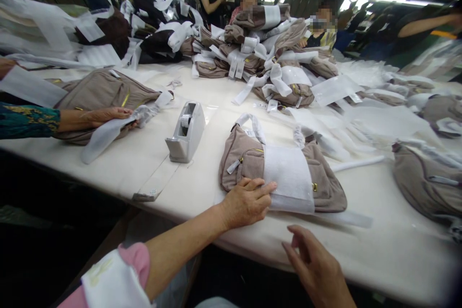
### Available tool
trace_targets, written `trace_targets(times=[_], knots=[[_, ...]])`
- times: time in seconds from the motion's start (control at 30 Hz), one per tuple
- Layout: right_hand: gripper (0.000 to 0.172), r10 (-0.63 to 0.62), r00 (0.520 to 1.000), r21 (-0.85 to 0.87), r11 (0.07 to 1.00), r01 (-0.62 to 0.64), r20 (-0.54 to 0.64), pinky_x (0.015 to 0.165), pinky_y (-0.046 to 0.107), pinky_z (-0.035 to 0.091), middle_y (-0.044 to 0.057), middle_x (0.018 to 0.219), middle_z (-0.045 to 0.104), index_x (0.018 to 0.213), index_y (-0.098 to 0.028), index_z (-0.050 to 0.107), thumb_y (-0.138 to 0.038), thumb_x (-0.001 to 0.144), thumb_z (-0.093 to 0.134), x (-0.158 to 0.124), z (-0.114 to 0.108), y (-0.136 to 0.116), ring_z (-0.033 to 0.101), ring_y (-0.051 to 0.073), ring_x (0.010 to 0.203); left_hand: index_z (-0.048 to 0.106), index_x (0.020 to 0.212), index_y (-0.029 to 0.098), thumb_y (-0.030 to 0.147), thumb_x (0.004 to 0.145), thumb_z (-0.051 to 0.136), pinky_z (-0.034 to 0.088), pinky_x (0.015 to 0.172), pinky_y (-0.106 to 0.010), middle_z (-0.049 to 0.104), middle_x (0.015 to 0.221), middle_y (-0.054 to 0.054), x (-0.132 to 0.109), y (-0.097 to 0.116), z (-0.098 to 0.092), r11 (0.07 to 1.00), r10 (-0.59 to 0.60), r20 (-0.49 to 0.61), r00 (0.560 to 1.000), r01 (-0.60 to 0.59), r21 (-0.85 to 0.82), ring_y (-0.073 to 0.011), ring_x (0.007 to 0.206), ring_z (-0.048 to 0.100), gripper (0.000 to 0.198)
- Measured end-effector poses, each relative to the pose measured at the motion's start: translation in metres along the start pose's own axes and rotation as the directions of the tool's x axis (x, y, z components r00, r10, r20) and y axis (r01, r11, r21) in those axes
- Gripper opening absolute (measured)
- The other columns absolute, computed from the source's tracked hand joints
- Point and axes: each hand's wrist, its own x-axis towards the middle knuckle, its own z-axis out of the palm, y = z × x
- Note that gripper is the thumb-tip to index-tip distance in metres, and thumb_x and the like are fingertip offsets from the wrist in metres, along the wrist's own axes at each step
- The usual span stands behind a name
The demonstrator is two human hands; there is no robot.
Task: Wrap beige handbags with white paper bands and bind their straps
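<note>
A taupe corduroy handbag (328, 187) lies on the white table in front of me. A band of white foam wrap (288, 173) goes around its middle, and its strap is wrapped in white too. My left hand (249, 202) rests on the bag's lower front with its fingers spread across the edge of the wrap. At the table's front edge, to the right and below the bag, my right hand (314, 264) hovers with thumb and fingers apart, holding nothing. A grey tape dispenser (186, 132) stands left of the bag.
A co-worker's hand (111, 118) at the left handles another taupe bag (97, 89). Piled taupe bags (216, 67) and white wrapping lie at the back. One more bag (422, 183) sits at the right edge. People stand beyond the table (202, 245).
</note>
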Motion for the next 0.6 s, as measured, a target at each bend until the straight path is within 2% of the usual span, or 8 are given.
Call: trace_targets(times=[0.03,0.07,0.1,0.17,0.27,0.33,0.47,0.6], knots=[[0.026,-0.222,0.971,-0.149,0.967,0.207,-0.091,0.063,0.028,0.046,0.003,0.079,0.061,0.108,-0.021,0.053,-0.028,0.082,0.055,0.008,-0.005,0.005,0.056,0.015,0.065,0.056,0.086,0.018,0.027,0.085,0.043,0.036,0.085,-0.036,0.044,0.135,0.003,0.000,0.000,0.000,1.000,-0.003,-0.002,1.000,0.003,-0.001,-0.0212,0.112,0.042,0.016],[0.030,-0.407,0.905,-0.291,0.886,0.361,-0.119,0.070,0.031,0.044,0.005,0.087,0.061,0.112,-0.021,0.053,-0.022,0.083,0.056,0.019,-0.009,0.008,0.056,0.017,0.072,0.057,0.086,0.018,0.026,0.084,0.044,0.036,0.085,-0.036,0.044,0.135,0.002,0.000,0.000,0.001,1.000,-0.006,-0.006,1.000,0.006,-0.002,-0.0213,0.111,0.042,0.016],[0.033,-0.539,0.837,-0.401,0.790,0.464,-0.095,0.073,0.034,0.042,0.006,0.091,0.061,0.115,-0.021,0.052,-0.017,0.083,0.055,0.029,-0.012,0.010,0.055,0.018,0.077,0.057,0.085,0.018,0.026,0.084,0.044,0.036,0.085,-0.036,0.045,0.134,0.002,0.000,0.001,0.001,1.000,-0.010,-0.011,1.000,0.010,-0.002,-0.0214,0.111,0.042,0.015],[0.033,-0.679,0.734,-0.490,0.635,0.598,0.016,0.074,0.037,0.040,0.008,0.092,0.060,0.116,-0.018,0.053,-0.010,0.084,0.051,0.049,-0.015,0.007,0.053,0.020,0.078,0.057,0.085,0.017,0.027,0.083,0.045,0.036,0.084,-0.036,0.045,0.134,0.002,0.000,0.001,0.001,1.000,-0.013,-0.017,1.000,0.013,-0.003,-0.0216,0.111,0.043,0.015],[0.025,-0.766,0.639,-0.417,0.561,0.715,0.065,0.072,0.037,0.039,0.008,0.086,0.059,0.106,-0.014,0.058,-0.007,0.086,0.046,0.063,-0.012,-0.002,0.051,0.018,0.074,0.056,0.085,0.017,0.028,0.083,0.045,0.036,0.084,-0.036,0.045,0.134,0.002,0.000,0.001,0.000,1.000,-0.011,-0.010,1.000,0.011,-0.003,-0.0217,0.111,0.042,0.016],[0.022,-0.780,0.626,-0.346,0.581,0.736,0.022,0.072,0.035,0.039,0.006,0.082,0.057,0.099,-0.014,0.060,-0.005,0.085,0.047,0.061,-0.007,-0.006,0.050,0.016,0.072,0.056,0.085,0.017,0.028,0.084,0.044,0.036,0.084,-0.036,0.045,0.134,0.003,0.001,0.001,-0.001,1.000,-0.014,-0.007,1.000,0.014,-0.001,-0.0214,0.111,0.043,0.016],[0.019,-0.741,0.664,-0.292,0.660,0.692,-0.100,0.078,0.038,0.039,0.007,0.085,0.057,0.094,-0.013,0.059,-0.001,0.080,0.054,0.047,0.000,-0.002,0.052,0.016,0.075,0.057,0.084,0.018,0.028,0.085,0.043,0.035,0.085,-0.035,0.044,0.134,0.003,0.001,0.001,-0.001,1.000,-0.023,-0.005,1.000,0.023,0.004,-0.0203,0.110,0.043,0.017],[0.028,-0.734,0.671,-0.419,0.644,0.640,-0.105,0.084,0.046,0.036,0.011,0.098,0.058,0.105,-0.014,0.057,-0.003,0.079,0.058,0.046,0.001,0.014,0.053,0.022,0.090,0.058,0.084,0.018,0.028,0.084,0.044,0.035,0.084,-0.035,0.044,0.135,0.002,0.002,0.001,-0.001,1.000,-0.015,-0.004,1.000,0.015,0.007,-0.0209,0.111,0.043,0.017]])
